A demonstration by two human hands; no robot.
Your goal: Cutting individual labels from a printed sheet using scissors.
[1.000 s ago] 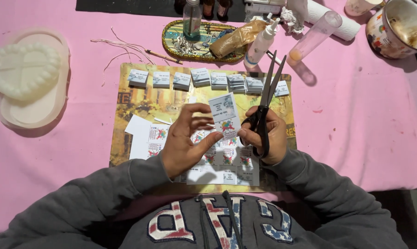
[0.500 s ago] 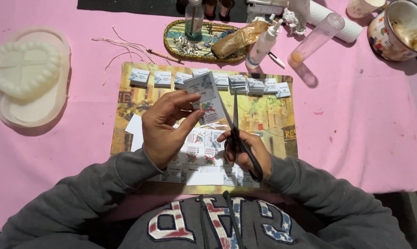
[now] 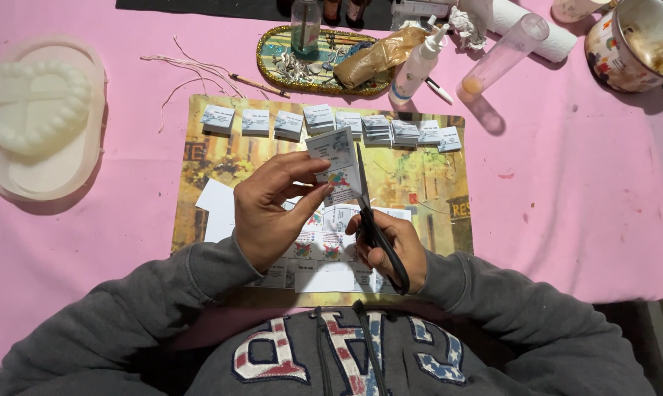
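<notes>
Scissors (image 3: 372, 220) have closed against the paper strip's (image 3: 336, 165) right edge; left hand (image 3: 272, 209) pinches the strip, right hand (image 3: 390, 249) grips the scissors above the placemat (image 3: 214, 158)

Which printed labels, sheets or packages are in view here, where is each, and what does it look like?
Strip of printed labels: pinched in the left hand, white with small colourful pictures, against the scissors in the right hand.
Uncut label sheet: under both hands on the mat, white with a grid of pictures.
Cut label stacks: a row along the mat's far edge, small white-blue squares.
Placemat: rectangular, yellow-brown street picture.
Squeeze bottle: white, beyond the mat.
</notes>
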